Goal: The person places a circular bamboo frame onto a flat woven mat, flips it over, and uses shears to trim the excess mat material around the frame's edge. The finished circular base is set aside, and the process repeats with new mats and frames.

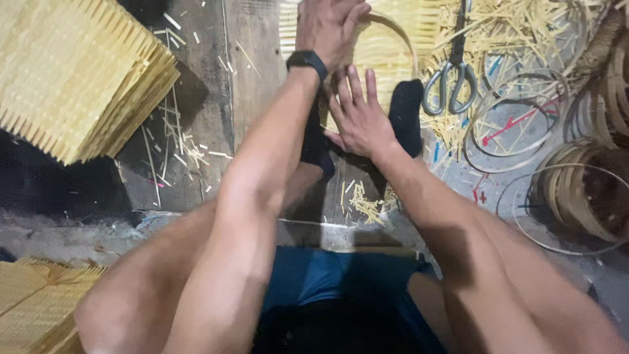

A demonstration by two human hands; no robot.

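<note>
We are pressing the left hand (331, 26) flat, fingers spread, on the woven bamboo mat (386, 49) at top centre, right hand (359, 118) lying open-fingered on its lower edge, gripping nothing, mat's slats running up-frame.

Pale yellow ribbed mats (72, 72), grey scissors (451, 84)

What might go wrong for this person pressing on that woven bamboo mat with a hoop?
The bent hoop under the left hand might spring back toward the right hand. Splinters from the woven mat could prick bare palms. The scissors lie close beside the work, among loose offcuts.
</note>
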